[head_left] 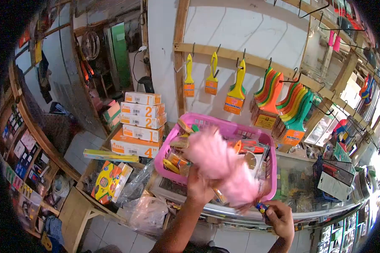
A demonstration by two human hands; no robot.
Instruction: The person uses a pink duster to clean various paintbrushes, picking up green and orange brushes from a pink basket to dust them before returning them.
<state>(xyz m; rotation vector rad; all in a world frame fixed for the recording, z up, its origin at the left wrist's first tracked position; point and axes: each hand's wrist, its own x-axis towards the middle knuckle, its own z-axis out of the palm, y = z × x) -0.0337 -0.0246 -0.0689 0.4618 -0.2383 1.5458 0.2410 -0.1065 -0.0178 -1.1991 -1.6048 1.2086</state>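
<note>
My left hand (199, 187) is closed on a pink cloth (223, 162), which is smeared by motion above the basket. In my right hand (279, 217), the fingers pinch a small blue and yellow object (261, 207) at the lower end of the cloth. Its kind is too small to make out. Behind both hands a pink plastic basket (272, 168) stands on the glass counter. Inside it lie paintbrushes, among them one with a yellow handle (170, 165), and other tools partly hidden by the cloth.
Stacked orange and white boxes (141, 110) stand left of the basket. A yellow box (108, 182) and clear plastic bags (145, 212) lie nearer. Paintbrushes (236, 88) hang from hooks on a wooden rail behind. A dark wire basket (333, 177) sits at the right.
</note>
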